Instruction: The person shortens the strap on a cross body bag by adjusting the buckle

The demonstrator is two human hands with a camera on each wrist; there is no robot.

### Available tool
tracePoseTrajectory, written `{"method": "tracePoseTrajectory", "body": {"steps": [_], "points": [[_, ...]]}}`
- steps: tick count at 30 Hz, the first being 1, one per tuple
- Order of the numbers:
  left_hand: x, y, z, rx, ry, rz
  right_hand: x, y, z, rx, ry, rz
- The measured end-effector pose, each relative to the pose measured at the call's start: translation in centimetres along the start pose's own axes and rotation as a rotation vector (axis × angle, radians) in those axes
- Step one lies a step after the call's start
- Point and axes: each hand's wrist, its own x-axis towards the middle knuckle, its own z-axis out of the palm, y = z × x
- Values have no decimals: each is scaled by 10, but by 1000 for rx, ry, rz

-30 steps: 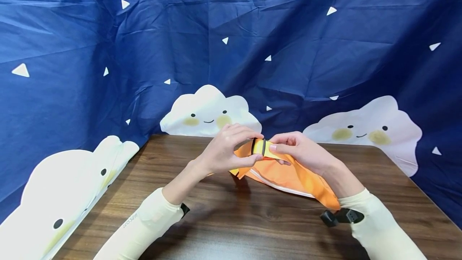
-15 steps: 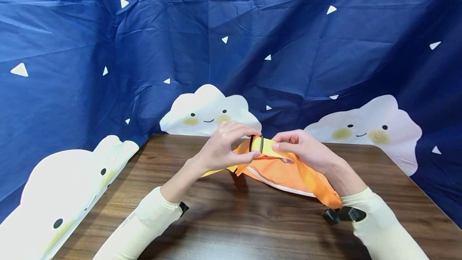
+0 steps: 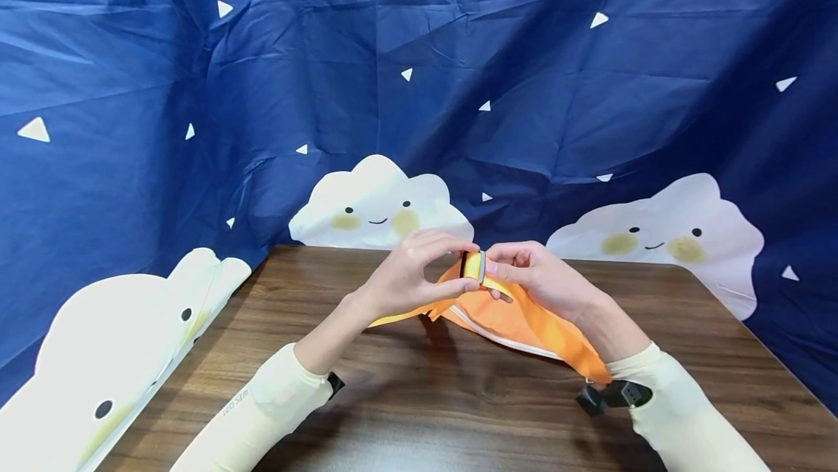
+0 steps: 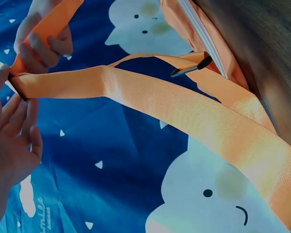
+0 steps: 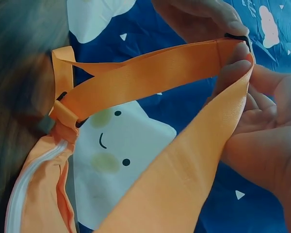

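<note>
An orange bag (image 3: pixel 507 316) with a white zip (image 3: pixel 517 343) hangs low over the table under both hands. Its wide strap (image 4: pixel 194 111) runs through a dark slider buckle (image 3: pixel 483 267). My left hand (image 3: pixel 409 276) pinches the buckle at its top and bottom edges, between fingers and thumb. From the right, my right hand (image 3: pixel 546 279) pinches the strap close against the buckle, thumb on the near side. Beyond it the strap (image 5: pixel 184 165) loops down to the bag. A second dark slider (image 4: pixel 191 69) sits on the strap near the zip in the left wrist view.
A brown wood-grain table (image 3: pixel 419 399) lies under the hands. Behind it hangs a blue curtain (image 3: pixel 419 94) printed with white clouds and triangles. A dark camera band (image 3: pixel 612 393) is on the right wrist, close to the strap's lower bend.
Over the last half second the buckle has shifted slightly right and turned, its near bar now catching the light. The right hand's fingers have come closer to the buckle. Both hands keep their holds.
</note>
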Motion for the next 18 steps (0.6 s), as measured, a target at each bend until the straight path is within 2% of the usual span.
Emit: {"method": "tracePoseTrajectory", "body": {"steps": [3,10,18], "points": [[1,0,-2,-9,5,-4,-1,-2,-3,-2,0,11],[3,0,-6,2,28,12,-4,2,-13,-30,56,66],[1,2,-3,-38,-2,-37,-4,5,-10,-64,42,44]]}}
